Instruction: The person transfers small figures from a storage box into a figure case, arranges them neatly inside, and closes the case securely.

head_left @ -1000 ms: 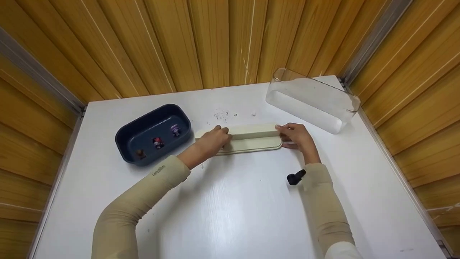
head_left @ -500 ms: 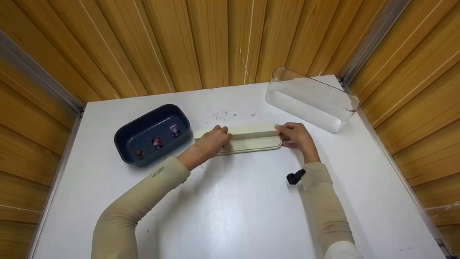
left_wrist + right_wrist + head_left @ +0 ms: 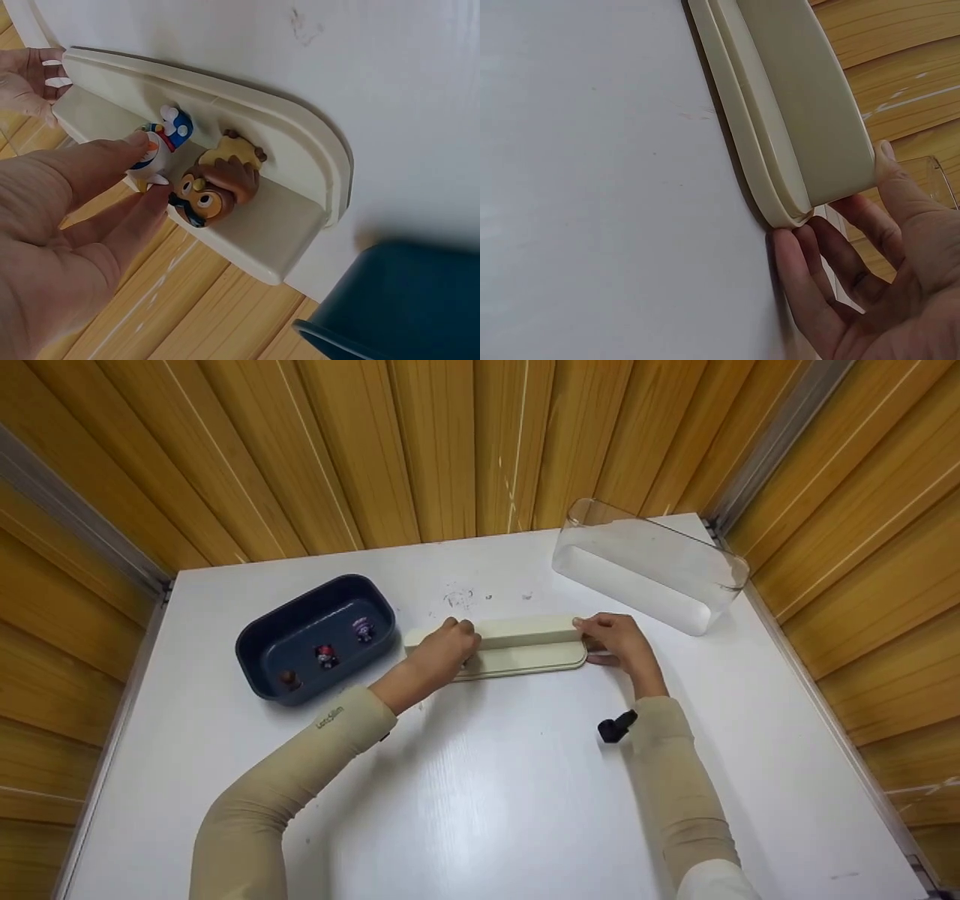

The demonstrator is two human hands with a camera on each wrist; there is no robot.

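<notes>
A cream stepped base [image 3: 525, 649] lies flat on the white table [image 3: 487, 795]. My left hand [image 3: 442, 649] is at its left end. In the left wrist view my left hand [image 3: 144, 169] pinches a small white and blue figure [image 3: 166, 139] that stands on the base [image 3: 277, 225], next to a brown owl figure [image 3: 214, 191]. My right hand [image 3: 611, 637] holds the base's right end. The right wrist view shows my right hand [image 3: 832, 196] with the thumb on the raised step and the fingers at the rim of the base [image 3: 795, 97].
A dark blue tray [image 3: 315, 590] with three small figures stands left of the base. A clear plastic cover [image 3: 645, 566] lies on its side at the back right corner. Wooden slat walls close in the table on three sides.
</notes>
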